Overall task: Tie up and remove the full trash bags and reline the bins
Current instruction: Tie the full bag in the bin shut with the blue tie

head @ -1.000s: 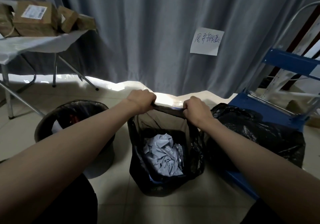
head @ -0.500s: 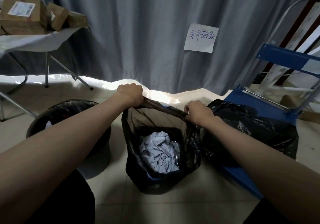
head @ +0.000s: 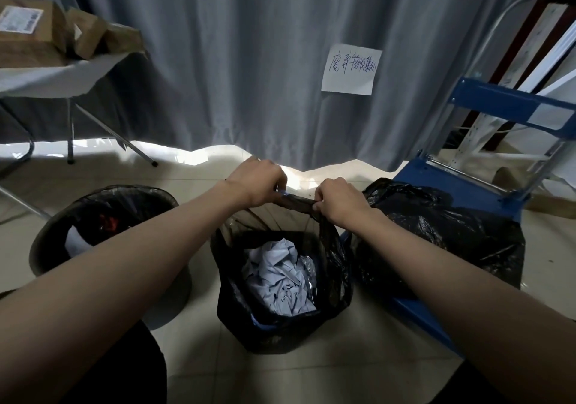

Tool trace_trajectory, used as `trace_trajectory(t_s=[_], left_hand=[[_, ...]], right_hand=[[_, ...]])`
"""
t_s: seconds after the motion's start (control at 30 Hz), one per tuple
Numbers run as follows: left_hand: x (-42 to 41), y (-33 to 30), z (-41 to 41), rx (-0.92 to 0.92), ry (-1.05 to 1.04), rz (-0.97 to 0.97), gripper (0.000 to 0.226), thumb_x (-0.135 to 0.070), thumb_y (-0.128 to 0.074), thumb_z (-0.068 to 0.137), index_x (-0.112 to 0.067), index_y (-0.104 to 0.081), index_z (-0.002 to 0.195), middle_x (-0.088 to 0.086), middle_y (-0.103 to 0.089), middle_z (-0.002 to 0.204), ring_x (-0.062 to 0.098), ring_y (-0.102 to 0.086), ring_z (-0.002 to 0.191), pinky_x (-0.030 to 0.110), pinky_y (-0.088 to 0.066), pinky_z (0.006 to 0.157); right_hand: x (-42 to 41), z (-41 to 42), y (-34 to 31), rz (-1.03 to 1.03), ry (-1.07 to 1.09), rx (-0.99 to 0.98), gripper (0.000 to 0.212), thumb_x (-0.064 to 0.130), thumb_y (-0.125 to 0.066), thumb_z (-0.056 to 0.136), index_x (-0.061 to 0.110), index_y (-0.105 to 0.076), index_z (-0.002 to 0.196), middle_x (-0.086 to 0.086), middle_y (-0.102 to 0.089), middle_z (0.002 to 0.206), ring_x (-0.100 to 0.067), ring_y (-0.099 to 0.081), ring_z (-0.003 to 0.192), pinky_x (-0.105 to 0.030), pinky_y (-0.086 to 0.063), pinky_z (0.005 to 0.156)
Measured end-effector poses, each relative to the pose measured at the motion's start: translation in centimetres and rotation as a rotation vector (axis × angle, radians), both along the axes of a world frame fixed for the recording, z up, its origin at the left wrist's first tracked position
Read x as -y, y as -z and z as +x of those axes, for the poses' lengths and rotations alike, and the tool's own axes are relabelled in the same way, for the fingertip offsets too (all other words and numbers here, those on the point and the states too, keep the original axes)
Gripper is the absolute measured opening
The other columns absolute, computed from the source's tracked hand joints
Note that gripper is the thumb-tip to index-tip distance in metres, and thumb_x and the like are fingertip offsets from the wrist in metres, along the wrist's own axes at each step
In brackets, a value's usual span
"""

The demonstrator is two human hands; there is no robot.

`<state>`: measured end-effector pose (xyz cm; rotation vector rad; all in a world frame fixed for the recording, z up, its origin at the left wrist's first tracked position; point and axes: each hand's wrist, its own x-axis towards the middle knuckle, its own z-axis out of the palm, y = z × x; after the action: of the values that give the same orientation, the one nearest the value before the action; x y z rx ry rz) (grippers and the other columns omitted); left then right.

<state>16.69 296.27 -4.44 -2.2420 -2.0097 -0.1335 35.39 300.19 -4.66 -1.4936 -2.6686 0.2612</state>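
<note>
A black trash bag stands on the tiled floor in front of me, its mouth partly open. Crumpled white paper and some foil show inside. My left hand grips the far rim of the bag on the left. My right hand pinches the same rim on the right. The stretch of plastic between them is pulled into a taut dark strip. A round bin lined with a black bag sits to the left, with trash in it.
A second full black bag lies on a blue hand cart at the right. A grey curtain with a handwritten paper note hangs behind. A folding table with cardboard boxes stands at the back left.
My hands spread the bag's rim apart half a second ago and have now drawn it together again, gathering the plastic into a tight strip between them.
</note>
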Motion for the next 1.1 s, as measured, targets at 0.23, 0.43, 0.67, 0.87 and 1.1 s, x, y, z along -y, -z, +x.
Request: trace_trajectory(t_s=[0.23, 0.43, 0.67, 0.87, 1.1], left_hand=[[-0.1, -1.0, 0.6, 0.328, -0.018, 0.037, 0.009, -0.033, -0.071, 0.085, -0.027, -0.077, 0.086, -0.007, -0.074, 0.082, 0.015, -0.065, 0.080, 0.030, -0.050, 0.070], [-0.3, -2.0, 0.7, 0.593, -0.147, 0.107, 0.012, -0.033, -0.068, 0.084, -0.028, -0.078, 0.081, -0.010, -0.072, 0.071, 0.010, -0.066, 0.076, 0.030, -0.051, 0.070], [0.2, -2.8, 0.3, 0.802, -0.205, 0.255, 0.031, -0.024, -0.067, 0.084, -0.035, -0.064, 0.055, -0.009, -0.067, 0.058, 0.003, -0.057, 0.057, 0.025, -0.042, 0.061], [0.8, -3.3, 1.0, 0.930, -0.080, 0.223, 0.012, -0.023, -0.068, 0.084, -0.020, -0.077, 0.075, -0.002, -0.072, 0.066, 0.017, -0.070, 0.071, 0.037, -0.056, 0.077], [1.1, -2.8, 1.1, 0.851, 0.016, 0.178, 0.008, -0.022, -0.071, 0.082, -0.021, -0.078, 0.082, -0.007, -0.074, 0.076, 0.005, -0.066, 0.074, 0.023, -0.049, 0.072]], right_hand=[[-0.1, 0.2, 0.1, -0.002, 0.027, -0.094, 0.002, 0.012, -0.068, 0.085, 0.010, -0.068, 0.085, -0.011, -0.062, 0.097, -0.033, -0.061, 0.089, -0.035, -0.051, 0.074], [-0.3, 0.2, 1.8, -0.093, 0.066, -0.089, 0.018, 0.015, -0.074, 0.080, 0.015, -0.058, 0.071, -0.011, -0.063, 0.087, -0.031, -0.064, 0.082, -0.033, -0.052, 0.070], [0.4, 0.5, 3.6, -0.340, 0.014, 0.006, 0.031, 0.018, -0.083, 0.077, 0.015, -0.057, 0.061, -0.008, -0.064, 0.066, -0.024, -0.063, 0.064, -0.026, -0.047, 0.057], [0.5, -1.8, 0.9, -0.369, 0.030, -0.457, 0.026, 0.014, -0.082, 0.074, 0.011, -0.066, 0.095, -0.008, -0.063, 0.080, -0.021, -0.060, 0.065, -0.025, -0.047, 0.045], [1.1, -2.6, -0.6, -0.348, 0.053, -0.834, 0.007, 0.004, -0.070, 0.082, -0.002, -0.072, 0.085, -0.019, -0.069, 0.075, -0.018, -0.062, 0.053, -0.018, -0.049, 0.047]])
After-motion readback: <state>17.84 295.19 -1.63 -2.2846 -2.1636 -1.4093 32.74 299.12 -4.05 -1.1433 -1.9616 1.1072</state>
